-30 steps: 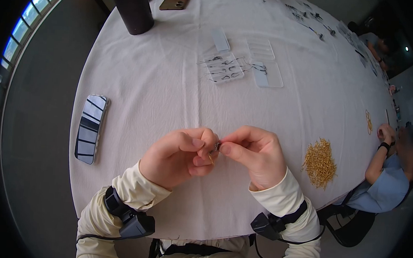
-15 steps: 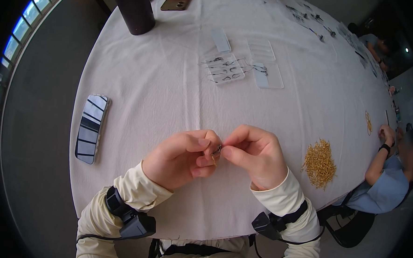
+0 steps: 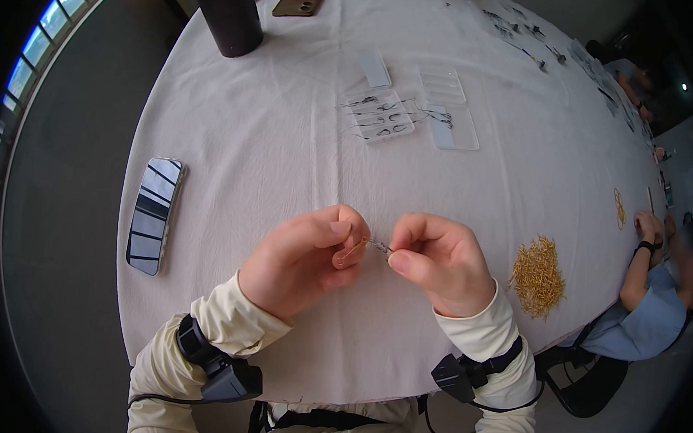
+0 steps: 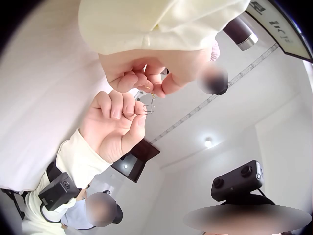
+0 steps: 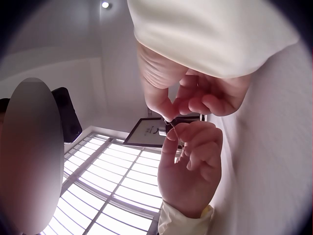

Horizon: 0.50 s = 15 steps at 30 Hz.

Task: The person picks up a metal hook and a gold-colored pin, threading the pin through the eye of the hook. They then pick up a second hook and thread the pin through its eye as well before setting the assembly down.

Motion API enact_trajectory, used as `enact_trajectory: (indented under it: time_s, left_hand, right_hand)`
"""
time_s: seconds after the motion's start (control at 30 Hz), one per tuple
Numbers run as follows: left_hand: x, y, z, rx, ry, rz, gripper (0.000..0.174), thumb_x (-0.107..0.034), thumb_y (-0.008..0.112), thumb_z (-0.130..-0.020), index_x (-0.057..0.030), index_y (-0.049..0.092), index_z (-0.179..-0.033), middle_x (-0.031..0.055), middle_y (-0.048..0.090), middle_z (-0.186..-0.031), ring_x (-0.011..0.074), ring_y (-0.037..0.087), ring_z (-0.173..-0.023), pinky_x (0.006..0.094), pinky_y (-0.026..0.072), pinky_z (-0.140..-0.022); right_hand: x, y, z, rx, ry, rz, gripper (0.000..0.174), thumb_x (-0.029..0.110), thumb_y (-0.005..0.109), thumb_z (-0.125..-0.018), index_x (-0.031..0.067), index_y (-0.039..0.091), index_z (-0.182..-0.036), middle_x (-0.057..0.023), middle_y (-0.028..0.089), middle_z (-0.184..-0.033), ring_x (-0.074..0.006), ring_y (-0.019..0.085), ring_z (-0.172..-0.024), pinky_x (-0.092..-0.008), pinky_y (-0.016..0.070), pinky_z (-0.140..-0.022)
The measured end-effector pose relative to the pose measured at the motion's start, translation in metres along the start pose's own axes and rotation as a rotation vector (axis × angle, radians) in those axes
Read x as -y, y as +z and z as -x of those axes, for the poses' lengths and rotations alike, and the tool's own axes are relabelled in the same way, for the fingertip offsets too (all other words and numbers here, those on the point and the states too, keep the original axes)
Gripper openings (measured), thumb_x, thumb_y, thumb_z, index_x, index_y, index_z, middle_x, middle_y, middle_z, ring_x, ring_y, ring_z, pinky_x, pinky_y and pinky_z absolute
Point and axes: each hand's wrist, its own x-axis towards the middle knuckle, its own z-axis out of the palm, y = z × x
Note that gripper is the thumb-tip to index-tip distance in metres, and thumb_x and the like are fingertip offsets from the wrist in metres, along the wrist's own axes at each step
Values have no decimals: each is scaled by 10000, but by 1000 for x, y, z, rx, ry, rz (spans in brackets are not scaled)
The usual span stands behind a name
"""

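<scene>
Over the near part of the table, my left hand (image 3: 302, 249) pinches a small gold-coloured piece (image 4: 153, 95) between thumb and fingers, with a thin thread-like strand at its fingertips. A small dark metal fish hook (image 3: 377, 245) spans the short gap between my two hands. My right hand (image 3: 443, 265) pinches the far end of the hook with thumb and forefinger. In the left wrist view the hook's curved end lies at the right fingertips. The right wrist view shows both hands' fingertips close together, the hook mostly hidden.
A heap of gold-coloured small parts (image 3: 538, 277) lies right. Ahead are a clear compartment box (image 3: 383, 124) with hooks and an opened clear case (image 3: 464, 132). A phone (image 3: 154, 214) lies left, a dark tumbler (image 3: 228, 14) far left. Another person (image 3: 643, 306) sits right.
My right hand has drawn a little to the right, away from the left fingertips, so more of the hook shows between the hands. The left hand has stayed nearly in place.
</scene>
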Motion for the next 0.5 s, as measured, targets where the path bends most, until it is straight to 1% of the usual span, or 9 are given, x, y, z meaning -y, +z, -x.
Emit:
enact_trajectory:
  time_s: [0.07,0.17,0.2,0.27,0.4,0.47,0.5]
  left_hand:
    - [0,3,1,-32,2,-20,184,-213,529,-939,-30,542,-923,5,460,-803,93,407,-739,248,365,-672]
    - [0,4,1,-32,-17,-3,185,-208,527,-940,-24,552,-943,4,468,-802,97,416,-747,250,371,-689]
    - [1,3,1,-32,-16,-3,185,-208,527,-940,-24,552,-943,4,468,-802,97,416,-747,250,371,-689]
    - [2,1,1,1,-23,-1,182,-205,522,-947,-27,557,-948,5,487,-818,99,425,-758,246,374,-690]
    - [4,1,2,-1,-29,-12,171,-198,521,-950,-31,559,-951,3,502,-832,97,428,-765,244,375,-690]
    - [4,3,2,-18,-51,-30,166,-200,530,-949,-36,560,-947,-3,507,-838,95,431,-770,240,372,-688]
    - [4,3,2,-18,-52,-30,166,-200,530,-949,-36,560,-947,-3,507,-838,95,431,-770,240,372,-688]
  right_hand:
    - [-1,3,-1,-38,-42,-3,112,49,690,-873,14,628,-959,13,599,-879,-57,549,-806,-209,448,-710]
    - [-7,3,-3,-43,-91,-15,117,52,698,-876,12,633,-964,5,614,-887,-66,567,-817,-211,460,-722]
    - [-8,3,-3,-43,-90,-14,117,52,698,-876,12,633,-964,5,614,-887,-66,567,-817,-211,460,-722]
    - [-8,2,-3,-39,-70,-35,114,44,695,-878,10,640,-972,-15,644,-904,-79,599,-835,-217,479,-739]
    - [-10,3,-3,-57,-59,-51,104,30,689,-885,4,648,-976,-39,673,-919,-99,634,-864,-229,507,-766]
    - [-9,4,-3,-55,-47,-59,100,16,679,-891,-9,653,-984,-68,693,-932,-121,657,-887,-253,533,-811]
    - [-9,3,-3,-55,-47,-59,100,16,679,-891,-9,653,-984,-68,693,-932,-121,657,-887,-253,533,-811]
